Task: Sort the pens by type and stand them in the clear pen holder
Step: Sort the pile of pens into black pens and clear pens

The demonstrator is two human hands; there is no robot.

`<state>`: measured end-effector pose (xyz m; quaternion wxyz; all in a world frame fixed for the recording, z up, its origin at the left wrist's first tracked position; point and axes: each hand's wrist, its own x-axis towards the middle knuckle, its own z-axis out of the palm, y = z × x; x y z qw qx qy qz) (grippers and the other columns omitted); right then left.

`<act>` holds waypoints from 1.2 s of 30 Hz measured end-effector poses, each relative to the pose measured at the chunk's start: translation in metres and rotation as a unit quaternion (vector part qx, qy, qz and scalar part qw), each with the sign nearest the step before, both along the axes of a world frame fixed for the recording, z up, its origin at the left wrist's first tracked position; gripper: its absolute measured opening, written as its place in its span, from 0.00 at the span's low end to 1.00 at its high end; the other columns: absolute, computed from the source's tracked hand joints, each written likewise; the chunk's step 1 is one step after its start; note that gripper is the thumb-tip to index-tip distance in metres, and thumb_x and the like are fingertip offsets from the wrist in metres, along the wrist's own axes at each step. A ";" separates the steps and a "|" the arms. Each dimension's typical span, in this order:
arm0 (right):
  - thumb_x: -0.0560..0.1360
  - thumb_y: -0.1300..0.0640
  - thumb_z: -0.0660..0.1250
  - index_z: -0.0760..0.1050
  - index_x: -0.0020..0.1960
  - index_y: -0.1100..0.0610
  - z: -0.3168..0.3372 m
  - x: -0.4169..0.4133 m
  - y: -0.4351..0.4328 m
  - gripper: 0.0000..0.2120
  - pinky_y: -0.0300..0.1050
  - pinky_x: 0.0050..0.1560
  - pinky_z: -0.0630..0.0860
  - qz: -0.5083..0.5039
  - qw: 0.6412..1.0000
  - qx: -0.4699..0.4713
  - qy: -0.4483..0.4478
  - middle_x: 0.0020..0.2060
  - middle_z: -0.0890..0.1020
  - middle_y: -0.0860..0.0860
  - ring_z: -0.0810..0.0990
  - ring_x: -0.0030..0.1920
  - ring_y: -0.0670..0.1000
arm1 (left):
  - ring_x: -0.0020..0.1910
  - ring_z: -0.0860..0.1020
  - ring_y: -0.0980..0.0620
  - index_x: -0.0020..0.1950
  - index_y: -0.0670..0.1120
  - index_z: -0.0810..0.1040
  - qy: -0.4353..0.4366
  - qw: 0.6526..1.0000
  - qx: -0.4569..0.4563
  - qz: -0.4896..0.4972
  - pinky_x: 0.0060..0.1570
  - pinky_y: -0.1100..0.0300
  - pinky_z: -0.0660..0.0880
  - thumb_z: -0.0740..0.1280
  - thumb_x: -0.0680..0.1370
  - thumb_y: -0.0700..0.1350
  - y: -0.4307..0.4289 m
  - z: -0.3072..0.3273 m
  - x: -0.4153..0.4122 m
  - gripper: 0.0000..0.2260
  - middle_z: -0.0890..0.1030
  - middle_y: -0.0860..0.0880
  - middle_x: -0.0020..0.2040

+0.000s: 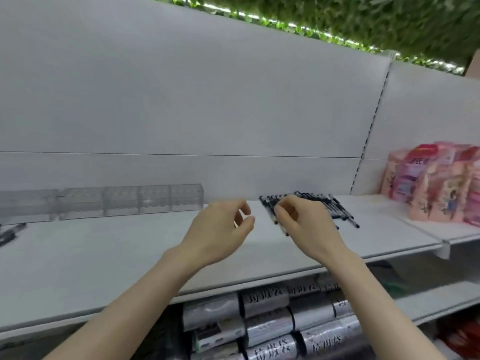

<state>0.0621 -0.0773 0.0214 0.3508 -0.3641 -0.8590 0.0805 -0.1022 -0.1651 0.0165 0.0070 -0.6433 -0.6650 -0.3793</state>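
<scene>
Head view: I see the right hand [304,224] curled over the pens [336,209] heaped on the shelf [104,255]; I cannot tell whether it grips one. The left hand [220,227] hovers beside it, loosely curled and empty, probably to receive. The clear pen holder [130,202] stands at the back left, well apart.

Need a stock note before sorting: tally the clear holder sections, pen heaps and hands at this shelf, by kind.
Clear holder sections: 5
Pen heaps: 2, the other at the left edge
Hands: 2, left hand and right hand
Total: 9
Single pens are too blurred to count.
</scene>
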 end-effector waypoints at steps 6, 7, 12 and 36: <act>0.78 0.53 0.61 0.79 0.48 0.56 -0.008 0.024 0.085 0.10 0.53 0.45 0.76 -0.002 1.000 0.012 -0.017 0.40 0.83 0.50 0.79 0.42 0.53 | 0.49 0.78 0.48 0.53 0.50 0.74 -0.012 0.996 -0.080 0.022 0.51 0.53 0.74 0.63 0.77 0.53 0.093 -0.011 0.029 0.09 0.80 0.51 0.48; 0.78 0.52 0.61 0.79 0.48 0.56 -0.009 0.024 0.099 0.10 0.53 0.46 0.76 0.000 1.000 0.007 -0.024 0.41 0.83 0.51 0.79 0.43 0.54 | 0.50 0.77 0.48 0.55 0.49 0.73 -0.014 0.995 -0.097 0.030 0.52 0.54 0.73 0.63 0.77 0.54 0.107 -0.014 0.031 0.11 0.79 0.51 0.49; 0.79 0.53 0.61 0.79 0.50 0.57 -0.012 0.023 0.160 0.11 0.49 0.47 0.76 0.026 0.996 -0.014 -0.080 0.43 0.83 0.51 0.79 0.45 0.53 | 0.61 0.70 0.47 0.60 0.47 0.67 -0.021 0.981 -0.179 0.073 0.55 0.55 0.69 0.62 0.76 0.62 0.165 -0.029 0.040 0.22 0.72 0.48 0.60; 0.82 0.43 0.47 0.60 0.74 0.50 -0.047 0.031 0.285 0.23 0.56 0.69 0.54 0.193 0.951 -0.082 -0.226 0.74 0.63 0.47 0.59 0.72 0.56 | 0.36 0.74 0.50 0.37 0.44 0.72 -0.093 0.944 -0.205 0.242 0.33 0.60 0.71 0.71 0.69 0.42 0.248 -0.019 0.098 0.08 0.76 0.49 0.35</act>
